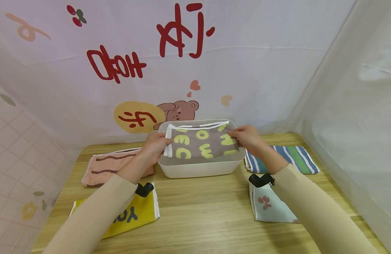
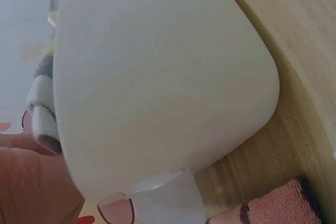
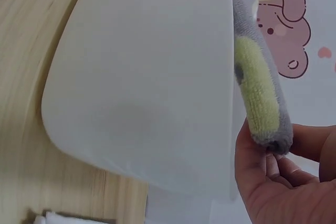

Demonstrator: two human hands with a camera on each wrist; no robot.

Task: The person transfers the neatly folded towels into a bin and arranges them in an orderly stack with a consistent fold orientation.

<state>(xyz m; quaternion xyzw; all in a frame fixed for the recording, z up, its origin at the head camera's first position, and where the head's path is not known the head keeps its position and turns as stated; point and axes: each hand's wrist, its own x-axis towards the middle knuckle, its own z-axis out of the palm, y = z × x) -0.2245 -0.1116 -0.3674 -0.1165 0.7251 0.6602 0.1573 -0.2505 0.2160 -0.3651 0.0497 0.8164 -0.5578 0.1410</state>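
- Towel, folded grey terry with yellow letters point(image 1: 198, 144): spanning mouth of white plastic rectangular bin point(image 1: 200, 171).
- Left hand point(image 1: 155, 144), right hand point(image 1: 248, 137): pinching opposite ends, fingers curled.
- Risk: possibly unfolding, from uneven release.

The white basket point(image 1: 201, 171) is mostly hidden inside by the grey towel point(image 1: 201, 143), the yellow towel point(image 1: 146, 210) partly by a sleeve point(image 1: 96, 211).

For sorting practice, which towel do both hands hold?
The grey lettered towel; the pink towel, yellow towel, striped towel and cherry towel lie on the table.
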